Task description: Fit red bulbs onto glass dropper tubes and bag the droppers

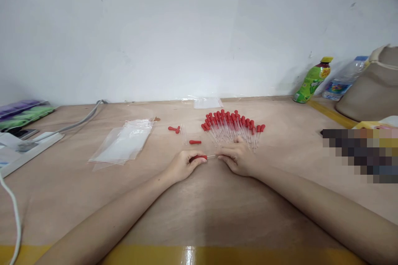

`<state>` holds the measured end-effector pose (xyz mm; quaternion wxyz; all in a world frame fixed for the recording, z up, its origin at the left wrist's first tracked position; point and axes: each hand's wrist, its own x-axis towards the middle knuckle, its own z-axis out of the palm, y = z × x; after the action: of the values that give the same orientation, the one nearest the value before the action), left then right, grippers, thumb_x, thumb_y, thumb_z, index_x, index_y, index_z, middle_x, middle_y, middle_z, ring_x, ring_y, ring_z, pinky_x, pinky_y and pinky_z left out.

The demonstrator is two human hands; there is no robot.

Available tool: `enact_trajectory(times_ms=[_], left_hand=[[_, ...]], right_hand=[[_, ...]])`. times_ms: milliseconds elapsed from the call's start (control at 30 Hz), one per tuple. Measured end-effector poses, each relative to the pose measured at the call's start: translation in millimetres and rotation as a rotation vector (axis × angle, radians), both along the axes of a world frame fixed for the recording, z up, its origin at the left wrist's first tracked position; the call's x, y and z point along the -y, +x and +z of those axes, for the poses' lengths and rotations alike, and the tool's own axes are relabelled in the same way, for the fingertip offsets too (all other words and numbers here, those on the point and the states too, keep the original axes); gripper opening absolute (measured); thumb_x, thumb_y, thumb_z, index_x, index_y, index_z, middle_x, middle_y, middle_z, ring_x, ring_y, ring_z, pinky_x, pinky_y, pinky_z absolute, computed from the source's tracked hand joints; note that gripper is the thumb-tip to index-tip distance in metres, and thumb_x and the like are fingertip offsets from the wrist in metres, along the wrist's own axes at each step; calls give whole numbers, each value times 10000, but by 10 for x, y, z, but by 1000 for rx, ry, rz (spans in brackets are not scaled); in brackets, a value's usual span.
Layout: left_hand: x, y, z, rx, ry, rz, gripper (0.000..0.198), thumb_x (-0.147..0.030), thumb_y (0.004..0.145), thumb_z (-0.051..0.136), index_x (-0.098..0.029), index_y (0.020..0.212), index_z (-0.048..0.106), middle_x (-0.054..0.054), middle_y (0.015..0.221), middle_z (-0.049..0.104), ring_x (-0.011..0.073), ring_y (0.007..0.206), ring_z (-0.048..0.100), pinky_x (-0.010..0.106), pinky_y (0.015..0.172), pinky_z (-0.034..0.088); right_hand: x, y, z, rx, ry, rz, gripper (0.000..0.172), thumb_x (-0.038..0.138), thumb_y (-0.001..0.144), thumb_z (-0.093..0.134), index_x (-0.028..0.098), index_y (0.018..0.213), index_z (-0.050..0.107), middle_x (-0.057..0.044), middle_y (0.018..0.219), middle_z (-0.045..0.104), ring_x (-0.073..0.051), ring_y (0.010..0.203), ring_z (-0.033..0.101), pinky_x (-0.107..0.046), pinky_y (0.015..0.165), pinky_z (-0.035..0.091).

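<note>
My left hand [185, 165] pinches a red rubber dropper bulb [201, 157] between thumb and fingers. A thin clear glass tube [211, 156] runs from the bulb's open end to my right hand [238, 158], whose thumb and fingers are closed on it. Whether the tube sits inside the bulb or only meets its mouth, I cannot tell. Just beyond lies a loose red bulb [195, 142], with two more red bulbs [173, 128] farther back. Several bare tubes [183, 134] lie beside those. Behind my right hand spreads a fan of droppers [231, 126] with red bulbs.
Clear plastic bags [124, 143] lie on the left of the table [186, 215], near a grey cable [82, 121]. A green bottle [312, 80], a clear bottle [345, 78] and a beige bin [370, 85] stand at the back right. A white wall closes the back.
</note>
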<state>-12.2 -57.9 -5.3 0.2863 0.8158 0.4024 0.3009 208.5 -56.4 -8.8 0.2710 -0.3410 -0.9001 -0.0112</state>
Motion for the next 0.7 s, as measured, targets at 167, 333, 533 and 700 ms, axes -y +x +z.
enact_trajectory(times_ms=[167,333,533,700], left_hand=[[-3,18,32,2,209,86,193,-311,796,540,-206,921,642,24,901,664,158,776,612,269,723,480],[-26,23,28,44,272,79,182,-304,790,554,-197,906,644,35,875,665,144,726,611,265,687,490],[-12,7,-26,43,180,62,172,-304,792,552,-180,878,634,25,820,661,136,705,595,243,652,471],[12,10,-11,18,207,34,168,-300,800,540,-178,879,625,18,789,647,120,659,569,230,622,453]], right_hand=[[5,-20,-27,-116,73,-73,210,249,877,380,186,883,580,-42,776,644,-146,677,538,-300,680,288],[-22,-14,-61,-197,29,-97,190,263,870,392,184,822,559,-31,751,626,-143,681,531,-298,692,317],[24,-37,-31,-99,32,-67,211,239,868,392,174,784,574,-10,686,636,-112,567,500,-301,666,265],[7,-70,13,-64,49,-45,249,251,871,376,170,760,583,-4,635,613,-107,539,467,-289,627,240]])
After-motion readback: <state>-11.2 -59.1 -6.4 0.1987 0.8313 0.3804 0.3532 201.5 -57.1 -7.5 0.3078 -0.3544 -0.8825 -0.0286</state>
